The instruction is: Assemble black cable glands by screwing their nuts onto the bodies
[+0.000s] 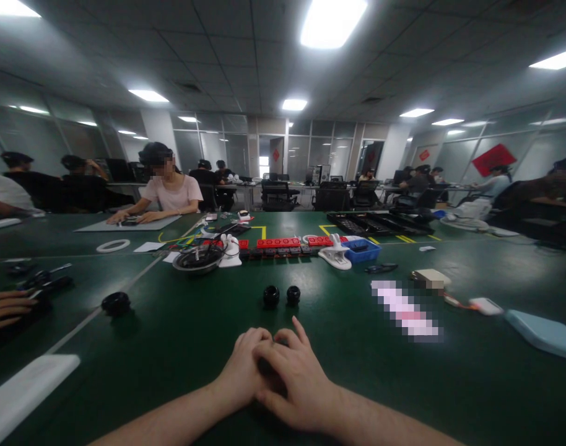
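Low in the middle of the view, my left hand (246,367) and my right hand (298,379) come together over the green table (181,353). The fingers of my right hand lie across my left hand, one of them pointing forward. Curled inward, the fingers of my left hand are partly covered, and whether anything lies between the palms is hidden. Just beyond my fingertips stand two small black round parts, one on the left (271,296) and one on the right (293,295), touched by neither hand.
Another black part (116,303) sits left, near a person's hand (7,310). Further back are a cable bowl (197,259), red strips (278,243), a white clamp (335,253) and a blue bin (363,251). A light blue case (545,331) lies right, a white block (30,393) left.
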`<act>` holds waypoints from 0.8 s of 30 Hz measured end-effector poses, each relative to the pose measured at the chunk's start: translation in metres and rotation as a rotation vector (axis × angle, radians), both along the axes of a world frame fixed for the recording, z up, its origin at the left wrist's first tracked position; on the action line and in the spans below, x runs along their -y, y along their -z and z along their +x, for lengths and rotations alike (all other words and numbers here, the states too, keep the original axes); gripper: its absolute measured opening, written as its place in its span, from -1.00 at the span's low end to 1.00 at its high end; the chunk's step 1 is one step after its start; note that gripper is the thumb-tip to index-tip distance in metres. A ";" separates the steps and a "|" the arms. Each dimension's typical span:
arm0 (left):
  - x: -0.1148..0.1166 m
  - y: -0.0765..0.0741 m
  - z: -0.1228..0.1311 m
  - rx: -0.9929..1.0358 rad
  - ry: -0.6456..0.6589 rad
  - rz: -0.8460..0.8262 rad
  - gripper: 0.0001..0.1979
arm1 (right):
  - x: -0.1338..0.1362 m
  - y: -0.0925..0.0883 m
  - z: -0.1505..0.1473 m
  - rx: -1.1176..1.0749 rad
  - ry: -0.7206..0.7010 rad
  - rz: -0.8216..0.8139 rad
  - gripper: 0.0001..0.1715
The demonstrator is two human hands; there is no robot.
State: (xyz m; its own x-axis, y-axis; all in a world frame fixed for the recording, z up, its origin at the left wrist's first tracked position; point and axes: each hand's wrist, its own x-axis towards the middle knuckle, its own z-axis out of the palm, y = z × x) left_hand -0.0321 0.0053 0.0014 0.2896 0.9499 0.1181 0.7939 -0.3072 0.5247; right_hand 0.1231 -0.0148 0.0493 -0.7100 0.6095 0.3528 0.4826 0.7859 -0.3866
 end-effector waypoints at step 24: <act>0.002 -0.019 0.000 -0.008 -0.109 0.020 -0.75 | -0.004 0.009 0.014 -0.136 0.159 -0.145 -0.33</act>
